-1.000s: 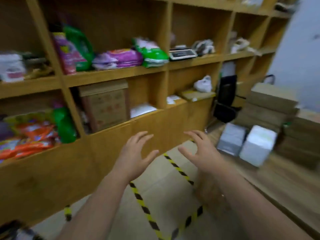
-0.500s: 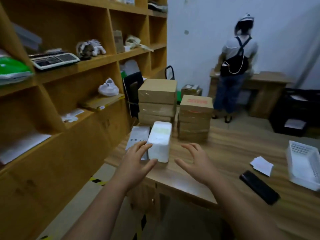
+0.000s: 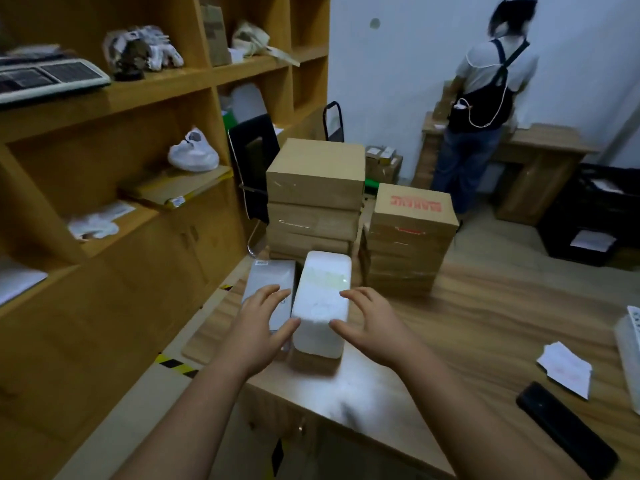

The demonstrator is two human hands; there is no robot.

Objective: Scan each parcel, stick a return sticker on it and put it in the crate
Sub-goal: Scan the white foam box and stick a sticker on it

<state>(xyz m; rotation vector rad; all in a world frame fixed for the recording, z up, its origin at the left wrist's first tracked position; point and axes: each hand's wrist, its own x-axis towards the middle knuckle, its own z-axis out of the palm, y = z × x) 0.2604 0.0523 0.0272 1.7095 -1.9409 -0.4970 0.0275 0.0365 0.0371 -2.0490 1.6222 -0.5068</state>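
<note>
A white foam parcel [image 3: 323,299] stands on the wooden table [image 3: 467,327] near its left edge, with a flat grey parcel [image 3: 272,284] lying beside it on the left. My left hand [image 3: 261,329] is open at the white parcel's left side, thumb close to its front corner. My right hand [image 3: 374,323] is open at its right side, thumb near the front edge. Neither hand grips it. Behind stand two stacks of brown cardboard parcels [image 3: 315,195], the right stack [image 3: 410,237] topped by a box with red print. A white crate [image 3: 630,355] shows at the right edge.
A black scanner or phone [image 3: 564,427] and a white slip of paper [image 3: 566,367] lie on the table at right. Wooden shelves [image 3: 138,98] fill the left wall. A black chair [image 3: 254,168] stands behind the stacks. A person [image 3: 485,109] stands at a far desk, back turned.
My view has swung right from the shelves to the table. Both open hands have come forward and now flank the white foam parcel.
</note>
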